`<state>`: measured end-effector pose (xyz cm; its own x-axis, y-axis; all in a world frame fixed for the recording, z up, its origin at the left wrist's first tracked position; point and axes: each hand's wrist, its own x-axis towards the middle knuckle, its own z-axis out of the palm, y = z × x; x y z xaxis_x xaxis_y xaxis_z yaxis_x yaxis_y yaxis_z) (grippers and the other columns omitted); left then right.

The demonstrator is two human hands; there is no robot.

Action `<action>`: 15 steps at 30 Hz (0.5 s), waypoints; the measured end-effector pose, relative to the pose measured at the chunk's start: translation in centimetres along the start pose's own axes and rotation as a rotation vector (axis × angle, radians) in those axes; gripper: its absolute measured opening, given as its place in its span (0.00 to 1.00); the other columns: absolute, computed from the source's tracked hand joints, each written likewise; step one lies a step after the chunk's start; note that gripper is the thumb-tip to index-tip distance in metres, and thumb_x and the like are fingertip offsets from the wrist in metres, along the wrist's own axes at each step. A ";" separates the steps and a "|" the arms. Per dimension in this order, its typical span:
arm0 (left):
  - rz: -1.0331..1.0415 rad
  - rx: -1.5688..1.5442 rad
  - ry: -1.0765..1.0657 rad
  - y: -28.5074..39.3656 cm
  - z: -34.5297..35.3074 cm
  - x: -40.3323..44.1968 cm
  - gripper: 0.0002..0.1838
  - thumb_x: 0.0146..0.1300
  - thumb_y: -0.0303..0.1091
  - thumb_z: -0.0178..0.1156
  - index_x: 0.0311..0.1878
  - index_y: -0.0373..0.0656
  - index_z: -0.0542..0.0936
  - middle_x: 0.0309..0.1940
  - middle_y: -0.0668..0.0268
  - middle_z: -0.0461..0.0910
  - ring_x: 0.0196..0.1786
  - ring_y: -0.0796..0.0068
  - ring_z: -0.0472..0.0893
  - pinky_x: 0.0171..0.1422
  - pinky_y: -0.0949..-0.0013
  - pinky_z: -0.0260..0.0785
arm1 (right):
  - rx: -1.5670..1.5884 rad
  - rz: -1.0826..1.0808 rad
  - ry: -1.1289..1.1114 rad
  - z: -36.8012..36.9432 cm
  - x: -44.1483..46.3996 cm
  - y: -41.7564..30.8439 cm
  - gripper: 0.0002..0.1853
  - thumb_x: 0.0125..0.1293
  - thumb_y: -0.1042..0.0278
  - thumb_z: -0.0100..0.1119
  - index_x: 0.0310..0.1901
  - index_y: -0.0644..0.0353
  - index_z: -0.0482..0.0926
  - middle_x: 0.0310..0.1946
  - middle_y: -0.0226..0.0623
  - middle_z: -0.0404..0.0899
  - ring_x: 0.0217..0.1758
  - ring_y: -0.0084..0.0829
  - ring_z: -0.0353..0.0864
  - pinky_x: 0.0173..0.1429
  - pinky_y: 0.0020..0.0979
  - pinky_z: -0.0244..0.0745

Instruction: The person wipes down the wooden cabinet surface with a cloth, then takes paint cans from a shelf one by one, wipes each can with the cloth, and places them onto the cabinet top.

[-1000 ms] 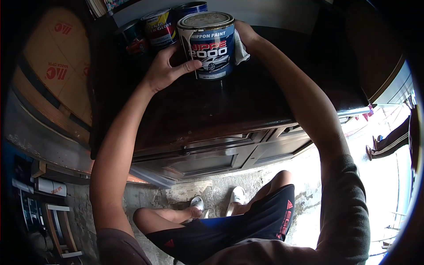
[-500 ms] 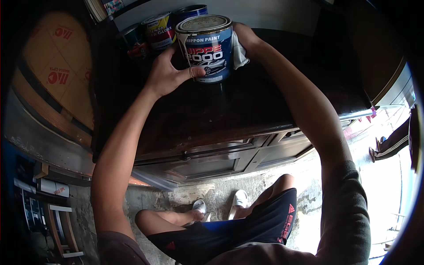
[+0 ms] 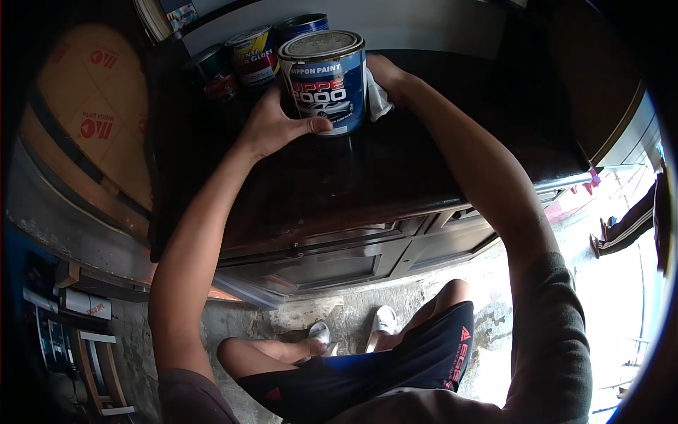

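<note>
A blue and white paint can [image 3: 325, 81] with a worn lid stands upright at the near side of a group of cans on the dark wooden cabinet top [image 3: 339, 177]. My left hand [image 3: 279, 127] grips its left side, thumb across the lower front of the label. At the can's right side is my right hand [image 3: 388, 76], with a white cloth [image 3: 378, 99] held against the can. The fingers of my right hand are mostly hidden behind the can and cloth.
Behind stand a yellow and red can [image 3: 254, 56], a blue-rimmed can [image 3: 302, 25] and a dark green can [image 3: 212, 71]. A board with red print [image 3: 95, 92] lies at the left. At the far right a person's leg [image 3: 632, 225] shows.
The paint can has turned slightly, its printed label shifting leftward. Both hands stay on it, and my left thumb sits a little lower on the label.
</note>
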<state>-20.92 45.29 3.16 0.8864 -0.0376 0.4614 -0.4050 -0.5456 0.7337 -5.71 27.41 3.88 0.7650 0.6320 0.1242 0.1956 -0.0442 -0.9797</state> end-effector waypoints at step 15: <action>0.045 -0.159 -0.012 0.3 -1.7 -0.6 0.39 0.42 0.37 0.81 0.58 0.35 0.74 0.48 0.57 0.83 0.51 0.61 0.82 0.61 0.62 0.72 | 0.046 -0.173 -0.207 -1.3 2.9 1.9 0.31 0.71 0.45 0.50 0.59 0.69 0.73 0.50 0.52 0.80 0.49 0.42 0.84 0.53 0.40 0.81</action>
<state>-21.95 46.59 3.98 0.8689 -0.0696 0.4901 -0.4739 -0.4034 0.7827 -2.34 28.12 2.58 0.5800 0.7721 0.2599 0.2808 0.1100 -0.9534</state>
